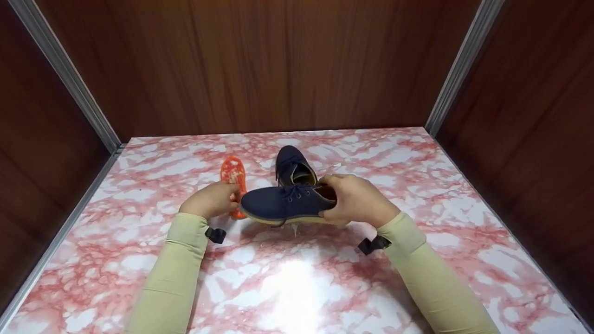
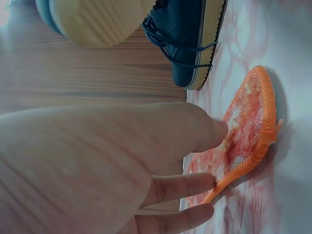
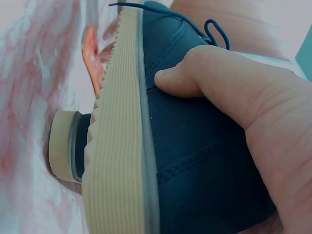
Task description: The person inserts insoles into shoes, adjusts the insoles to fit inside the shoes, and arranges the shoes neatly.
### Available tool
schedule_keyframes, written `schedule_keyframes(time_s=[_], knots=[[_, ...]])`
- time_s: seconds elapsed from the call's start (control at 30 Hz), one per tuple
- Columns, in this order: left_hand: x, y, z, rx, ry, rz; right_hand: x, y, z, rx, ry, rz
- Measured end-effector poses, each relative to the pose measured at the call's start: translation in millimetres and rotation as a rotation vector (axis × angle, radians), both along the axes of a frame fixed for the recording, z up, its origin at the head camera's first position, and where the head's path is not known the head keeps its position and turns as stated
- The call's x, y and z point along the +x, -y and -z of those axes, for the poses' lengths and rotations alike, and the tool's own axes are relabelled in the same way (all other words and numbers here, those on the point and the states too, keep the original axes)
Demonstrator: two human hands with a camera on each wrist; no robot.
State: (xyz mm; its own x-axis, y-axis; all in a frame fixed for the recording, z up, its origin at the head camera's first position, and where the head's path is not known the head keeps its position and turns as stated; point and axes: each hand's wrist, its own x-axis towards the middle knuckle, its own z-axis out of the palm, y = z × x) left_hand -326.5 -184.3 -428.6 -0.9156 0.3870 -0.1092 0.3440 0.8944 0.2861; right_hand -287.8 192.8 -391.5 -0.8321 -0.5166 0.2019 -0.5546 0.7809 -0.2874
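Observation:
My right hand (image 1: pixel 359 197) grips a navy lace-up shoe (image 1: pixel 278 204) round its heel, the thumb pressed on the shoe's side in the right wrist view. This shoe is held sideways above the table, its toe to the left and its pale ribbed sole (image 3: pixel 117 122) facing down. The left hand (image 1: pixel 213 199) is at an orange-rimmed, sole-shaped piece (image 2: pixel 263 122) with a see-through-looking middle. Its thumb and fingers look fairly straight and spread; whether they touch the piece is unclear. Behind the held shoe stands the matching navy shoe (image 1: pixel 290 160), partly hidden.
The table (image 1: pixel 417 167) has a red and white marbled top. Wooden panels (image 1: pixel 278 65) enclose it at the back and both sides, with metal posts (image 1: pixel 466 65) at the far corners. A bright glare lies on the tabletop nearest me.

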Motion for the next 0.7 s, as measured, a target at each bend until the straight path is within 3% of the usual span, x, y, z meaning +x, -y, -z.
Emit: schedule_keyframes(time_s=[0.3, 0.7], knots=[[1.2, -0.1, 0.2, 0.017, -0.004, -0.015, -0.6, -2.9, -3.8, -0.031, -0.021, 0.005], [2.5, -3.2, -2.6, 0.016, 0.005, -0.009, 2.3, -4.4, -8.3, 0.004, -0.114, -0.030]])
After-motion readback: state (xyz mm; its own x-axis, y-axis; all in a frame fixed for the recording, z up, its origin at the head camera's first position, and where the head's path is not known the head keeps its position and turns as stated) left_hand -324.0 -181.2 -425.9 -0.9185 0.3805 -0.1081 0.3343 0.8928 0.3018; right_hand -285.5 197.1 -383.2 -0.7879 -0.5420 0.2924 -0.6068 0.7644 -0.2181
